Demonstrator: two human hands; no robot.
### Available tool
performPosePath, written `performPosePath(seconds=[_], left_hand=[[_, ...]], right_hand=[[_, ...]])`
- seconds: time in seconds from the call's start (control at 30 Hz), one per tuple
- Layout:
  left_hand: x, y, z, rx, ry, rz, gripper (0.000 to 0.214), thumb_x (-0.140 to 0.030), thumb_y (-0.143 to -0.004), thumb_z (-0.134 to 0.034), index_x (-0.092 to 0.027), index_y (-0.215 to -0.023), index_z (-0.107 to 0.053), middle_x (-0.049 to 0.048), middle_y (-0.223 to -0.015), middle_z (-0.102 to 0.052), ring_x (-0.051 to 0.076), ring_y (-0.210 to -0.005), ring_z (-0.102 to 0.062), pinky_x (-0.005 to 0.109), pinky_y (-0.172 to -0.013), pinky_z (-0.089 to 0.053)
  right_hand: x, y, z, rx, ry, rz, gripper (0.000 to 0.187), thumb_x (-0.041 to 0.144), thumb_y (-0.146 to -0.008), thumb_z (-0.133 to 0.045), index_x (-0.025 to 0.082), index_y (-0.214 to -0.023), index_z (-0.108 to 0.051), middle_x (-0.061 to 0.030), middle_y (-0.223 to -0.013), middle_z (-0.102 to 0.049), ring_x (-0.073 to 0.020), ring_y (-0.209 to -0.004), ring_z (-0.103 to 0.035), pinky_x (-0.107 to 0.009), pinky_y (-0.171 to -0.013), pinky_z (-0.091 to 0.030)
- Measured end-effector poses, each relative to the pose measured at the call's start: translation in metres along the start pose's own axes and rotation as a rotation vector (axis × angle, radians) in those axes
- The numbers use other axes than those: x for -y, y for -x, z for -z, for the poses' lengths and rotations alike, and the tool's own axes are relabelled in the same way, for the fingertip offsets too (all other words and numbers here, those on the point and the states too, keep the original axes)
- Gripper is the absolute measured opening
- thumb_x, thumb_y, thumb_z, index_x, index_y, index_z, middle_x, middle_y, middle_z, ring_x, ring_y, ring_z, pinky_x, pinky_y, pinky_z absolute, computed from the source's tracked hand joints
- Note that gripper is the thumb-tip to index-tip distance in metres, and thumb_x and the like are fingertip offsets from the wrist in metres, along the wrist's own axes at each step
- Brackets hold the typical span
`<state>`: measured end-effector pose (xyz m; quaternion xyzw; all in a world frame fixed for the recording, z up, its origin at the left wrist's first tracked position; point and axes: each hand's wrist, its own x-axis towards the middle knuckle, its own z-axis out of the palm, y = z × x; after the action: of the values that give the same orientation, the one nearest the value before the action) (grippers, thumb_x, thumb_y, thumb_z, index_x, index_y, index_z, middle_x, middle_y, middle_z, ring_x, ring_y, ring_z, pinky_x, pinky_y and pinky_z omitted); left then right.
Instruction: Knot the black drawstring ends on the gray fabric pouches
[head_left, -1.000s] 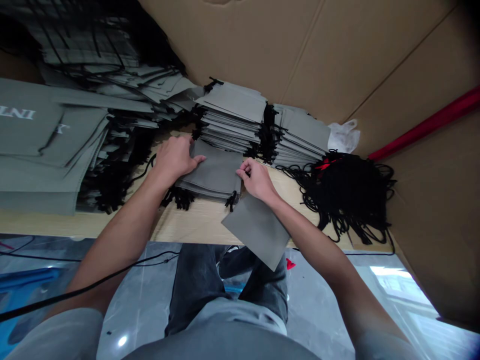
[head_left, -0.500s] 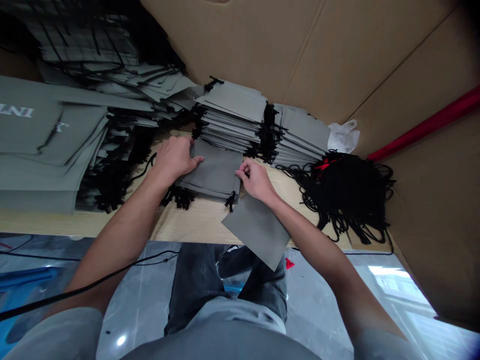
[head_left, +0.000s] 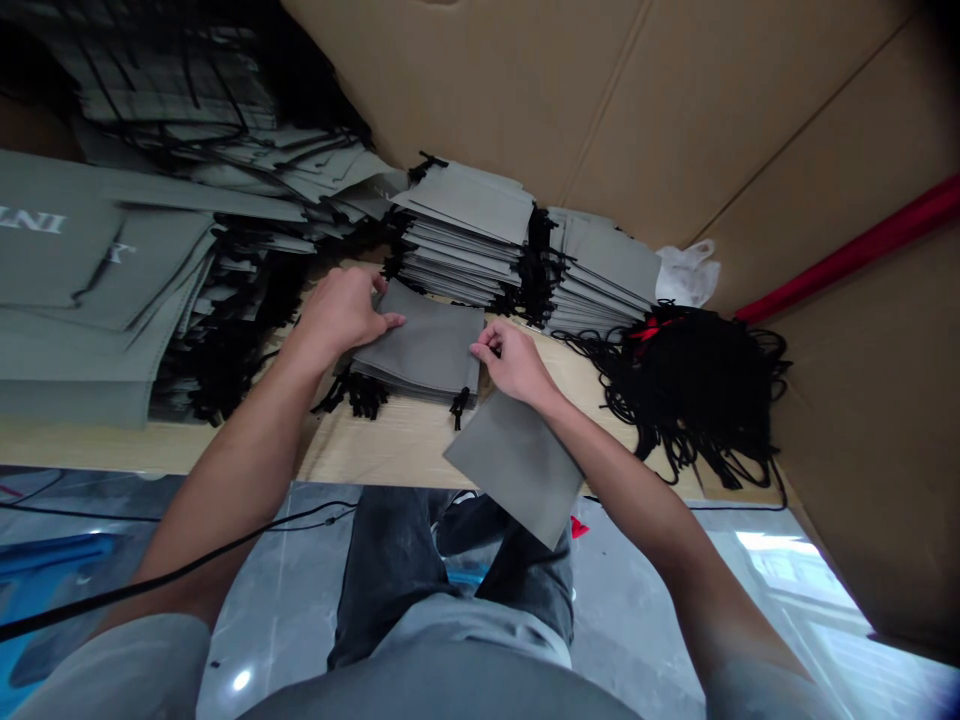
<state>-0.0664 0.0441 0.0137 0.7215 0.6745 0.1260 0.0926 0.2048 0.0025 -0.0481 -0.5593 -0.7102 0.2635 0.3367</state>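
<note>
A small stack of grey drawstring pouches (head_left: 424,345) lies in front of me, with knotted black cords sticking out at its near corners. My left hand (head_left: 346,308) grips the stack's left edge, thumb on top and fingers at the far left corner. At the right edge, the thumb and forefinger of my right hand (head_left: 511,360) are pinched together on the top pouch's side. The top surface bows slightly between my hands. Below my right wrist lies a separate flat grey piece (head_left: 517,465), overhanging the table's front edge.
Taller pouch stacks (head_left: 469,235) stand behind, against a cardboard wall (head_left: 525,90). Bundled black cords (head_left: 705,390) lie to the right, near a crumpled white plastic bag (head_left: 686,272). Larger grey bags (head_left: 75,310) with white lettering pile up at left. A black cable (head_left: 187,570) crosses my left forearm.
My left hand has shifted slightly left at the stack's edge. The top pouch bows a little more. My right hand stays almost where it was.
</note>
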Motion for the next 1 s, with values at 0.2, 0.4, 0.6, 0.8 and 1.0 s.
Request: performPosePath(seconds=[0.2,0.4,0.6,0.8,1.0], left_hand=[[-0.002,0.001,0.001,0.015,-0.01,0.038,0.058,-0.058,-0.081,-0.082,-0.021,-0.125,-0.075,0.0157,-0.108,-0.075,0.041,-0.113,-0.068,0.048,-0.1,-0.053],[-0.005,0.005,0.002,-0.136,0.021,0.027,0.051,-0.052,-0.09,-0.073,-0.016,-0.125,-0.075,0.0146,-0.097,-0.075,0.036,-0.106,-0.066,0.047,-0.092,-0.051],[-0.01,0.005,-0.001,-0.212,0.095,-0.033,0.046,-0.054,-0.097,-0.061,-0.018,-0.121,-0.075,0.0097,-0.089,-0.072,0.031,-0.099,-0.065,0.042,-0.091,-0.047],[-0.025,0.014,0.001,-0.342,0.325,-0.151,0.043,-0.055,-0.1,-0.053,-0.023,-0.119,-0.074,0.0049,-0.087,-0.072,0.023,-0.085,-0.068,0.035,-0.085,-0.051],[-0.043,0.04,0.057,-0.64,0.85,-0.511,0.04,-0.061,-0.089,-0.065,-0.026,-0.106,-0.074,0.0059,-0.098,-0.071,0.022,-0.09,-0.071,0.038,-0.083,-0.06]], right_hand=[[0.002,0.003,0.004,0.047,0.028,0.022,0.016,0.032,-0.097,-0.071,0.024,-0.086,-0.063,-0.0014,-0.082,-0.071,-0.0207,-0.079,-0.063,-0.033,-0.075,-0.045],[0.005,0.003,0.013,0.016,0.048,0.047,0.022,0.038,-0.098,-0.07,0.024,-0.083,-0.062,-0.001,-0.077,-0.07,-0.0198,-0.074,-0.061,-0.034,-0.073,-0.044],[0.009,0.003,0.029,0.042,0.067,0.064,0.02,0.036,-0.097,-0.07,0.022,-0.083,-0.066,-0.0019,-0.079,-0.072,-0.0181,-0.072,-0.061,-0.032,-0.071,-0.044],[0.005,0.001,0.052,0.115,0.045,0.074,0.029,0.045,-0.098,-0.067,0.021,-0.082,-0.07,-0.0009,-0.075,-0.07,-0.017,-0.069,-0.059,-0.03,-0.068,-0.043],[0.045,0.023,0.11,0.074,-0.163,0.22,0.036,0.059,-0.099,-0.07,0.023,-0.094,-0.076,-0.0035,-0.081,-0.072,-0.0167,-0.068,-0.06,-0.031,-0.061,-0.044]])
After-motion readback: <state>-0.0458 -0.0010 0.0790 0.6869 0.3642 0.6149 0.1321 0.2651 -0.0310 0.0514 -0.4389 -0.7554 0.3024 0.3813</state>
